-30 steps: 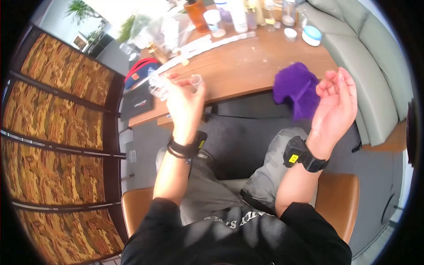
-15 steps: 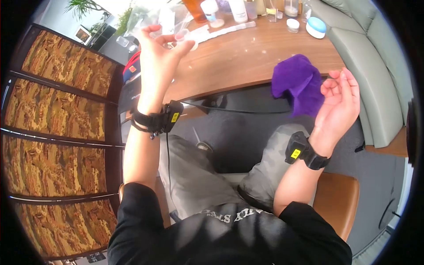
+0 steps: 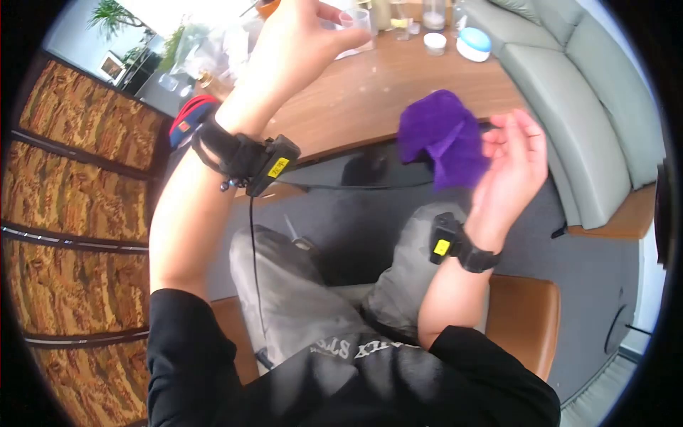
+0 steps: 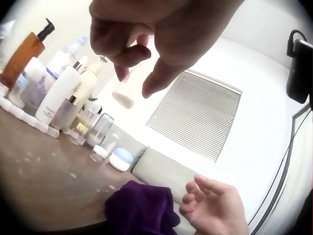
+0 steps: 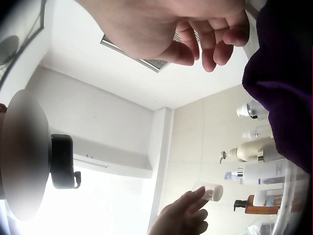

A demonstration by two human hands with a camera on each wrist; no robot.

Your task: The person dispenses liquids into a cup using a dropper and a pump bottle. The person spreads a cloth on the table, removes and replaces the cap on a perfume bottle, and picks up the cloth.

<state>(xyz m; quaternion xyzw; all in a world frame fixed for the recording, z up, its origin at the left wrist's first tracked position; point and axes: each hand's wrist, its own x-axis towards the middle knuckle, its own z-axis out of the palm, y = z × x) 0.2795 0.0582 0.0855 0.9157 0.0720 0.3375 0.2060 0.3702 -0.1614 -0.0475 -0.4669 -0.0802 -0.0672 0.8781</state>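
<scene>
My left hand (image 3: 306,43) is raised over the back of the table, pinching a small translucent cup (image 4: 126,94) between thumb and fingers. The cup has a pale, frosted end, and the right wrist view shows it held up in front of the bottles. Palm turned up and fingers loosely bent, my right hand (image 3: 511,164) holds nothing. Close beside its fingers, a purple cloth (image 3: 445,135) lies draped over the table's front edge. The left wrist view also shows the cloth next to that hand.
At the back of the table (image 3: 334,117) stand several bottles, including an amber pump bottle (image 4: 22,58), with a blue-lidded jar (image 3: 474,44) and a small white-lidded jar (image 3: 435,43). A red-and-blue pouch (image 3: 192,117) is at the left. A grey sofa (image 3: 569,121) borders the right.
My left hand has moved forward and then right with the cup, from the table's left front to the bottles. The right hand stays nearly still by the cloth; the head view has shifted.
</scene>
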